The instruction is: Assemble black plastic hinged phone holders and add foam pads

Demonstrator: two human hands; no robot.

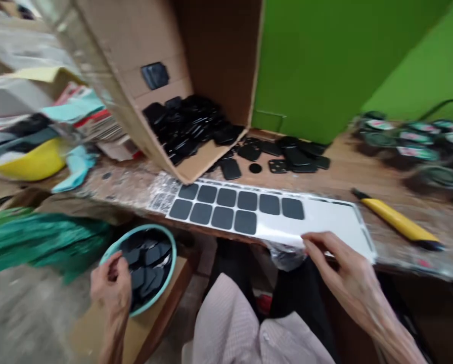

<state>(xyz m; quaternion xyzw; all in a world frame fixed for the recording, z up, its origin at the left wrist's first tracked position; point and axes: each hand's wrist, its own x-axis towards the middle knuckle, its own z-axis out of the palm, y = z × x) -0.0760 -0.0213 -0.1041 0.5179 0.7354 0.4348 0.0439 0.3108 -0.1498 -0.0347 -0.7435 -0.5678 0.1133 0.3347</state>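
A long white sheet [327,218] lies along the front edge of the bench, with rows of dark rounded-square stickers [226,197] on its left part. My right hand [344,268] pinches the sheet's front edge between thumb and fingers. Lower left, my left hand [111,285] is over the near rim of a light-blue tub [168,283] that holds dark flat pieces [146,263]. Its fingers are curled together, and whatever may be between them is hidden.
Behind the sheet, a tipped cardboard box [221,60] holds a heap of glossy black pieces [196,124]; loose black plates [297,154] lie beside it. At right are a yellow cutter [401,220] and several dark rolls [416,139]. A yellow bowl [40,162] stands left.
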